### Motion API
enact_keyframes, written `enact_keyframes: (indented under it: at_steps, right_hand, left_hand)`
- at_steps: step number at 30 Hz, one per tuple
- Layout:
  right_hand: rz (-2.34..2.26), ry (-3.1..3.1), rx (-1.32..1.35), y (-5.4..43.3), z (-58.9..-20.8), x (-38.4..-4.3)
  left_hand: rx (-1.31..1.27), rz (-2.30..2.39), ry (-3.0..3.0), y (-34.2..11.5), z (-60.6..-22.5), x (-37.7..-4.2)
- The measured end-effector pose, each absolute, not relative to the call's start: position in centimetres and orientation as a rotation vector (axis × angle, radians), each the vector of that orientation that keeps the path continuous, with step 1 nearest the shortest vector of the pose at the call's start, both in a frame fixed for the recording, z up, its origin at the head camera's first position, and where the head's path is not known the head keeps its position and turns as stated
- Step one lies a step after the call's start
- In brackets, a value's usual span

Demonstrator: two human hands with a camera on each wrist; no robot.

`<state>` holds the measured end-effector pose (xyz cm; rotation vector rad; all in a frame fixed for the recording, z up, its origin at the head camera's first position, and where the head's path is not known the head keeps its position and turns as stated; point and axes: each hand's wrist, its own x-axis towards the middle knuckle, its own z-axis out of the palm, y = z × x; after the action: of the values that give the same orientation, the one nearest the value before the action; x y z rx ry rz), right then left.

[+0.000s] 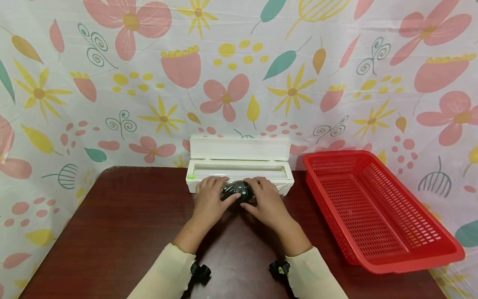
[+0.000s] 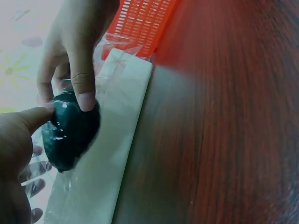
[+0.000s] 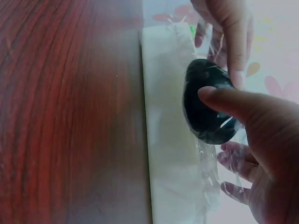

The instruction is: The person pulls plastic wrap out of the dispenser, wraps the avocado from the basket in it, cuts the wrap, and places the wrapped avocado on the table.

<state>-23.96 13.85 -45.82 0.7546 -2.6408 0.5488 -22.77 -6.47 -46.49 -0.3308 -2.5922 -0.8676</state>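
A dark, smooth oval object (image 1: 237, 190), greenish-black and glossy under clear plastic film (image 3: 209, 182), is held up at the front of a white cling film dispenser (image 1: 190, 186). My left hand (image 1: 212, 196) holds its left end, thumb on the near side. From the other end my right hand (image 1: 267, 201) grips it, its thumb pressed on the dark surface in the right wrist view. Film stretches over the fingers of both hands. The dispenser's lid (image 1: 240, 148) stands raised, and a pale roll (image 1: 239, 173) lies inside. The object's exact kind cannot be told.
A red perforated plastic basket (image 1: 360, 259) stands on the right of the dark brown wooden table (image 1: 130, 224). Behind the table hangs a flower-printed cloth (image 1: 239, 54). A small green piece (image 1: 191, 176) sits at the dispenser's left end.
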Motion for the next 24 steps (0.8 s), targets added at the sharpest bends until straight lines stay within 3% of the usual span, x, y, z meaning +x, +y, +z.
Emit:
enact_keyframes:
  at_steps: [6,14,24]
  right_hand:
    - [0.554,-2.617,0.717,13.74,-45.75,-24.02]
    - [0.547,-2.65,0.729,13.75,-45.39,-23.74]
    - [0.603,-2.45,0.846,13.72,-45.29,-24.18]
  left_hand:
    - [-0.361,-0.878,-2.501,-6.45,-46.6,-22.8]
    - [-0.628,-0.787,-2.477,-6.52,-46.37,-22.92]
    - [-0.613,-0.753,-2.557,-6.58,-46.0,-22.91]
